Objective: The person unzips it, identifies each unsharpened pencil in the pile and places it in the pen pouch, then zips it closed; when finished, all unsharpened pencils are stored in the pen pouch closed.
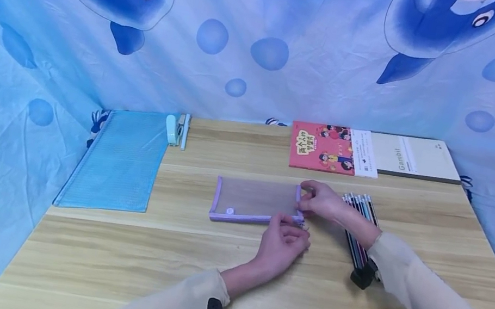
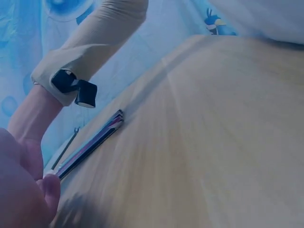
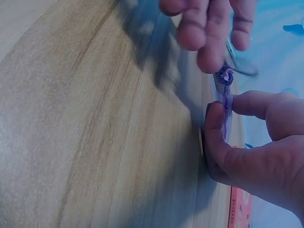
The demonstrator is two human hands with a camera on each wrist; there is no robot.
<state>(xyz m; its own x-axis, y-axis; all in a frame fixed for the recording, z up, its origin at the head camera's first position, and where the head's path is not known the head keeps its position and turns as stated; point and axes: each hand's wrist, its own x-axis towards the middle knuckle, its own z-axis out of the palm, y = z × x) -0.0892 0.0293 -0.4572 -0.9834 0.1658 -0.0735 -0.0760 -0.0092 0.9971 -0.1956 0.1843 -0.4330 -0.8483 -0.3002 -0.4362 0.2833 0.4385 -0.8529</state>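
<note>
A translucent pencil pouch (image 1: 250, 196) with purple trim lies flat on the wooden table, a round white button near its lower left corner. My right hand (image 1: 322, 202) pinches its right edge between thumb and fingers, as the right wrist view also shows. Close by, my left hand (image 1: 282, 246) bends its fingers at the lower right corner, beside the purple zipper (image 1: 246, 217). The right wrist view puts its fingertips at the zipper's end (image 3: 225, 76); whether they grip the zipper pull is hidden. A bundle of pencils (image 1: 357, 202) lies under my right forearm.
A blue mesh folder (image 1: 118, 165) lies at the left, with a mint stapler (image 1: 172, 130) and a thin light-blue stick (image 1: 185, 132) at its upper right corner. Toward the back right lie a red booklet (image 1: 323, 148) and a cream notebook (image 1: 430, 159). A blue dolphin-print cloth (image 1: 234, 3) hangs behind.
</note>
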